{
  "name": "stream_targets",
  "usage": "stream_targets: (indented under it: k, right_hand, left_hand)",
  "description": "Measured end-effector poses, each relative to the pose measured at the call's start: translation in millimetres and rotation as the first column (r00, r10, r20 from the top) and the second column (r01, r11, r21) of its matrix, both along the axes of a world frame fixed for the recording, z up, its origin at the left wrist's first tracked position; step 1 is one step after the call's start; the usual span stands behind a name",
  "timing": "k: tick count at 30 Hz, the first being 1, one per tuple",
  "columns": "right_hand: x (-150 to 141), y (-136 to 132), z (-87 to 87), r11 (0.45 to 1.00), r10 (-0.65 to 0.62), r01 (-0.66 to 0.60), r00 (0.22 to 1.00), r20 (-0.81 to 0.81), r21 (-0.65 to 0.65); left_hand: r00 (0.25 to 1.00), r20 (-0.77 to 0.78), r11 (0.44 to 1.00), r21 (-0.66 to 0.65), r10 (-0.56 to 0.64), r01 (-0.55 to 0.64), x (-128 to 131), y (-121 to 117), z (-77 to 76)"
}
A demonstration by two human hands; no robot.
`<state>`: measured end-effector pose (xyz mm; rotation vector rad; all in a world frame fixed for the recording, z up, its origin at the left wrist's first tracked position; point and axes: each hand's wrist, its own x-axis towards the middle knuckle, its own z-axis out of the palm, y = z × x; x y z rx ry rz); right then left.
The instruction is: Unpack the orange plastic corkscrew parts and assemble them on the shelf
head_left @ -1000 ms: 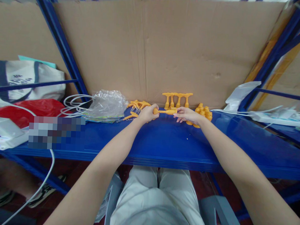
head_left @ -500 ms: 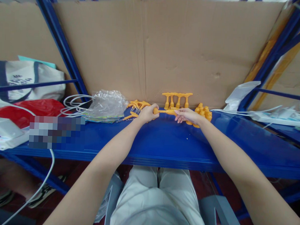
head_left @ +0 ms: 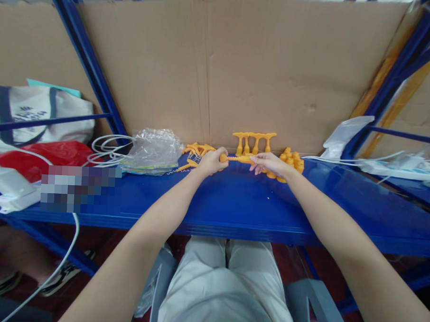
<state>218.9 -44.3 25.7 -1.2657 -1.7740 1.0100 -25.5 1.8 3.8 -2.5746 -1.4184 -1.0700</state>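
Observation:
A yellow plastic threaded rod [head_left: 236, 158] lies level between my two hands, just above the blue shelf top. My left hand [head_left: 211, 162] is closed around its left end, where a round yellow knob [head_left: 223, 158] pokes out by the thumb. At the wider right end, my right hand [head_left: 269, 164] pinches it with thumb and fingers. Behind the rod, several yellow T-shaped pieces [head_left: 255, 140] stand in a row against the cardboard. To the right is a cluster of yellow knobs [head_left: 292, 159], partly covered by my right wrist. More yellow threaded pieces [head_left: 197, 150] lie beyond my left hand.
Clear plastic bags [head_left: 154, 149] and a coiled white cable [head_left: 106, 149] lie left on the blue shelf [head_left: 234, 204]. A red bag [head_left: 58, 156] and a white power strip [head_left: 16, 195] are farther left. Cardboard [head_left: 247, 72] closes off the back. Another person's legs show lower left.

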Motion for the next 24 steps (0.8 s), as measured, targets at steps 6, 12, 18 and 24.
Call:
stream_targets:
  k: [6,12,18,24]
  right_hand:
    - [-0.6,3.1,-3.7,0.999,0.025,-0.024,0.999,0.027,-0.037]
    - [-10.6,12.8,-15.4,0.943,-0.181,0.144,0.979,0.097,0.301]
    - [-19.7,15.4,-22.6,0.719,-0.510,0.190,0.798,0.322,0.669]
    - [-20.0,12.9,-19.5,0.699,-0.590,0.246,0.728,0.347,0.671]
  left_hand:
    - [1.000,0.001,1.000,0.016,0.005,-0.005,-0.1,0.1,0.2]
    - [0.991,0.132,0.996,-0.080,-0.028,0.039,3.1,-4.1,5.5]
    - [0.975,0.204,0.980,-0.160,-0.084,0.118,12.6,-16.2,9.1]
    - [0.992,0.116,0.996,-0.063,-0.053,0.061,18.0,-23.1,9.4]
